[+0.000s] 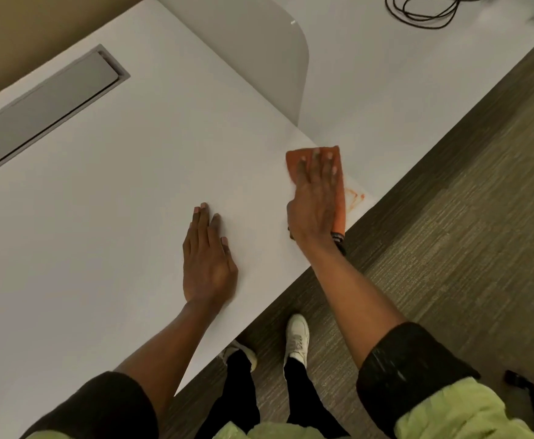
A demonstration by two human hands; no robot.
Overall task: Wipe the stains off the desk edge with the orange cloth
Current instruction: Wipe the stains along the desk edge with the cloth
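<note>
an office: white desk [101,201], divider panel [259,58], carpet [449,217].

A single head-worn, wide-angle camera looks steeply down from above the standing person. The white worktop [107,191] fills the left and centre of the frame, running diagonally; carpeted floor [449,217] takes the right side. Both forearms reach up from the bottom edge, close to the lens, and the shoes [296,339] show at bottom centre.

The counter [107,191] lies bare toward nine o'clock; a grey divider panel [259,52] stands at twelve, a coiled black cable [424,11] beyond at one.
</note>
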